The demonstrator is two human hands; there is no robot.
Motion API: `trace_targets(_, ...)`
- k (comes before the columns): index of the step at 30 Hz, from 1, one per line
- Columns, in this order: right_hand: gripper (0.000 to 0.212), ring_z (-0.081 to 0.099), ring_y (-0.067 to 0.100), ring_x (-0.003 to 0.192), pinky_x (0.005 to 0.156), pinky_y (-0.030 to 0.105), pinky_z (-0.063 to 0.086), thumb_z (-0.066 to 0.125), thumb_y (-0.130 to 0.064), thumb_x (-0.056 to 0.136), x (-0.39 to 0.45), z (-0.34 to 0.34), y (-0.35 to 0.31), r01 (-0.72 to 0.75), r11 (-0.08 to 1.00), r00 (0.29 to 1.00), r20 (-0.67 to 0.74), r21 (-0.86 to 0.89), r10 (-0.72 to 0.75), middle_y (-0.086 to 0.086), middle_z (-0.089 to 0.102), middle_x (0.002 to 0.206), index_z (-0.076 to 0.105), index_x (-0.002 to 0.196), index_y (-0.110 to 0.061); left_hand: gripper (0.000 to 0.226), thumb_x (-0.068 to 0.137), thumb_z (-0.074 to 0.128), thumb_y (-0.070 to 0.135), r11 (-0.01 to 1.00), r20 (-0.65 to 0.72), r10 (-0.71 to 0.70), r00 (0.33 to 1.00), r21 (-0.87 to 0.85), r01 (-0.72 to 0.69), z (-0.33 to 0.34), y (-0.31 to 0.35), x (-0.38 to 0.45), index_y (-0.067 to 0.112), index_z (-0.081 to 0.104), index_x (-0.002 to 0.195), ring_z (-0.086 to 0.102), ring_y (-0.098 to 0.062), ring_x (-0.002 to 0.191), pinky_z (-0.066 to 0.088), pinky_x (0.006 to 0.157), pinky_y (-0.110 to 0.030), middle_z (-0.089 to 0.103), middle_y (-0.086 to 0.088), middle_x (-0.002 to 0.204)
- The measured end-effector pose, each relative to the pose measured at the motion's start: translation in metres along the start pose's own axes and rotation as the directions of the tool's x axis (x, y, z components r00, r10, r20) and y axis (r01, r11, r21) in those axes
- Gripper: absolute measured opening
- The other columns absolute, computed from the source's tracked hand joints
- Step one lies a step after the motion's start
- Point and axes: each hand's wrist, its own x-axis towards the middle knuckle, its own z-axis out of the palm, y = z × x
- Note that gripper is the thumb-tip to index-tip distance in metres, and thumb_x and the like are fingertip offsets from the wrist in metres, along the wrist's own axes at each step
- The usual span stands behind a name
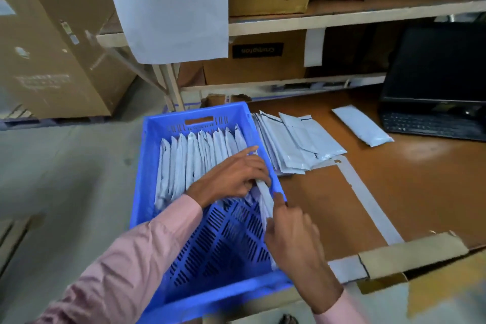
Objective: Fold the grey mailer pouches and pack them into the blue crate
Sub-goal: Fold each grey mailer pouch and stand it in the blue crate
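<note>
— Where's the folded pouch (263, 196)?
— Against the blue crate's (168, 123) right wall, pinched by both: left hand (231, 176) curled round its top, right hand (294, 239) gripping below.
— Others?
— Packed pouches (194, 158) upright behind; a stack (294, 142) on the desk (394, 192).

1. One blue crate (196, 116).
2. About a dozen folded grey pouches (194, 158) stand on edge in a row inside it; the exact number cannot be told.
3. One more folded pouch (264, 196) is held at the crate's right wall.
4. One fanned pile of flat pouches (297, 142) on the table (420, 179); count unclear.
5. One separate pouch (363, 125) near one laptop (436, 81).
6. Two hands: left hand (231, 176), right hand (294, 234).
</note>
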Motion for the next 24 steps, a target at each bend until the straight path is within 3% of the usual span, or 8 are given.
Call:
trace_targets(6, 0.045, 0.066, 0.032, 0.109, 0.076, 0.038, 0.047, 0.050, -0.026, 0.102, -0.016, 0.006, -0.023, -0.187, 0.980, 0.978, -0.105, -0.070, 0.179, 0.005, 0.067, 0.115, 0.036, 0.144, -0.021, 0.048, 0.069, 0.056, 0.005, 0.988, -0.036, 0.148, 0.988, -0.029, -0.149, 0.000, -0.010, 0.008, 0.028, 0.077, 0.105, 0.066, -0.012, 0.104, 0.022, 0.125, -0.052, 0.073, 0.010, 0.102)
trace_targets(9, 0.036, 0.067, 0.033, 0.109, 0.076, 0.039, 0.049, 0.053, -0.024, 0.102, -0.017, 0.013, -0.027, -0.288, 0.951, 0.954, -0.123, -0.110, 0.275, 0.006, 0.068, 0.114, 0.043, 0.136, -0.022, 0.045, 0.069, 0.065, 0.003, 0.984, 0.019, 0.175, 0.984, -0.018, -0.175, 0.005, -0.013, 0.011, 0.026, 0.078, 0.106, 0.065, -0.015, 0.102, 0.040, 0.115, -0.050, 0.074, 0.009, 0.101)
trace_targets(12, 0.014, 0.066, 0.032, 0.109, 0.077, 0.040, 0.050, 0.055, -0.022, 0.102, -0.013, 0.025, -0.029, -0.309, 0.940, 0.950, -0.090, -0.145, 0.299, 0.007, 0.065, 0.113, 0.045, 0.112, -0.022, 0.045, 0.069, 0.065, 0.007, 0.975, 0.109, 0.189, 0.976, 0.096, -0.200, 0.009, -0.013, 0.014, 0.027, 0.079, 0.106, 0.065, -0.020, 0.097, 0.043, 0.107, -0.044, 0.074, 0.007, 0.094)
trace_targets(14, 0.013, 0.066, 0.030, 0.108, 0.079, 0.040, 0.052, 0.056, -0.018, 0.101, -0.006, 0.035, -0.028, -0.302, 0.935, 0.953, -0.061, -0.185, 0.296, 0.005, 0.062, 0.114, 0.050, 0.112, -0.021, 0.043, 0.071, 0.064, 0.010, 0.960, 0.149, 0.173, 0.974, 0.196, -0.201, 0.013, -0.009, 0.015, 0.030, 0.079, 0.105, 0.064, -0.020, 0.092, 0.039, 0.105, -0.036, 0.072, 0.008, 0.089)
trace_targets(18, 0.030, 0.069, 0.014, 0.064, 0.050, 0.026, 0.050, 0.088, -0.022, 0.067, 0.010, 0.055, -0.033, -0.209, 0.920, 0.978, -0.061, -0.333, 0.200, -0.004, 0.063, 0.075, 0.063, 0.084, -0.027, 0.045, 0.079, 0.060, 0.012, 0.956, 0.223, 0.071, 0.972, 0.262, -0.130, 0.018, 0.001, 0.015, 0.035, 0.076, 0.115, 0.059, -0.020, 0.091, 0.030, 0.089, -0.028, 0.070, 0.006, 0.093)
trace_targets(20, 0.033, 0.066, 0.010, 0.060, 0.048, 0.024, 0.046, 0.090, -0.030, 0.061, 0.017, 0.066, -0.032, -0.212, 0.896, 0.976, -0.032, -0.390, 0.217, -0.006, 0.062, 0.073, 0.065, 0.082, -0.030, 0.048, 0.081, 0.059, 0.011, 0.957, 0.276, 0.045, 0.960, 0.262, -0.121, 0.021, 0.001, 0.012, 0.034, 0.075, 0.119, 0.060, -0.022, 0.096, 0.027, 0.089, -0.026, 0.072, 0.004, 0.098)
trace_targets(22, 0.041, 0.059, 0.011, 0.046, 0.041, 0.021, 0.037, 0.095, -0.029, 0.041, 0.019, 0.069, -0.033, -0.184, 0.919, 0.982, -0.017, -0.350, 0.190, -0.005, 0.057, 0.061, 0.067, 0.070, -0.027, 0.049, 0.079, 0.060, 0.010, 0.962, 0.311, 0.037, 0.950, 0.246, -0.118, 0.029, -0.001, 0.009, 0.032, 0.075, 0.120, 0.060, -0.026, 0.098, 0.029, 0.091, -0.026, 0.072, 0.000, 0.100)
trace_targets(24, 0.043, 0.059, 0.013, 0.045, 0.038, 0.021, 0.035, 0.097, -0.022, 0.041, 0.018, 0.064, -0.038, -0.164, 0.934, 0.986, -0.042, -0.316, 0.159, -0.004, 0.058, 0.059, 0.071, 0.075, -0.025, 0.044, 0.078, 0.062, 0.009, 0.971, 0.313, 0.031, 0.949, 0.216, -0.103, 0.039, -0.005, 0.008, 0.029, 0.075, 0.116, 0.060, -0.029, 0.099, 0.033, 0.094, -0.030, 0.072, -0.003, 0.100)
